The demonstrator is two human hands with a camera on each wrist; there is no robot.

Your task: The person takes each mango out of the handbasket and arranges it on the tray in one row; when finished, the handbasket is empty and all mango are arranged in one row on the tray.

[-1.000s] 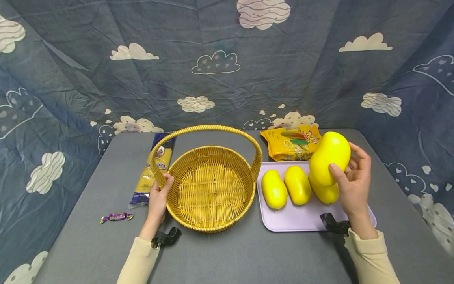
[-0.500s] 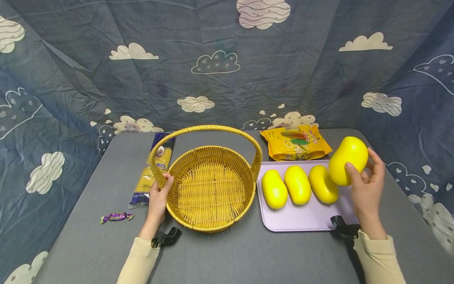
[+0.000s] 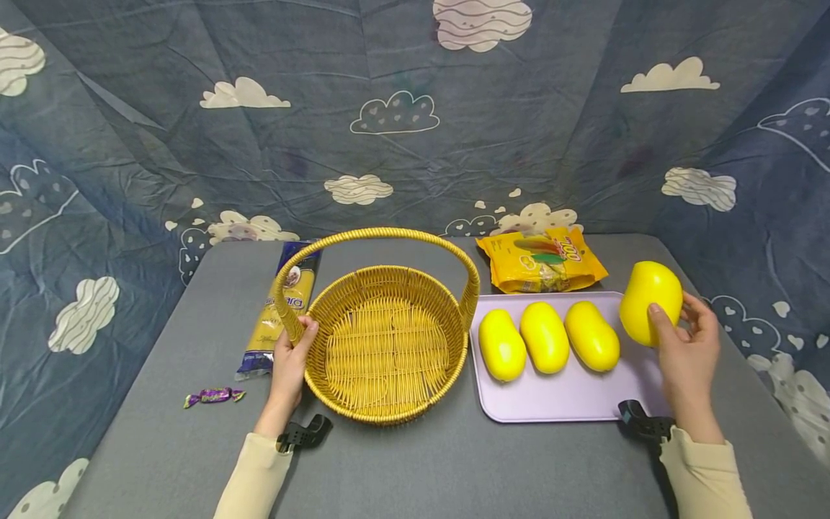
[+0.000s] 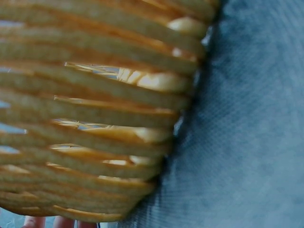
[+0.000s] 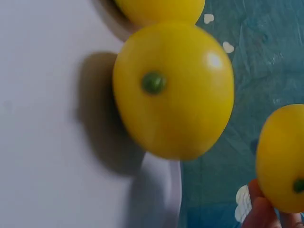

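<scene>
My left hand (image 3: 288, 364) grips the left side of a round golden wicker basket (image 3: 391, 417), at the foot of its tall handle. In the left wrist view the woven wall of the basket (image 4: 90, 111) fills much of the frame, and a few fingertips (image 4: 61, 222) show below it. A yellow mango (image 3: 650, 303) is in my right hand (image 3: 692, 360), pinched between thumb and fingers above the right end of a lilac tray (image 3: 558, 404). Three more mangoes lie side by side on the tray: left (image 3: 502, 346), middle (image 3: 544, 337) and right (image 3: 592, 336).
Behind the tray lies a yellow candy bag (image 3: 541, 261) with a mango picture. A blue and yellow pasta packet (image 3: 266, 335) lies left of the basket, partly behind its handle. A purple wrapped candy (image 3: 214, 396) is at the left on the grey table (image 3: 415, 476).
My right hand has carried its mango right and downward, away from the right mango on the tray, which is now fully uncovered. The left hand and the basket have stayed put.
</scene>
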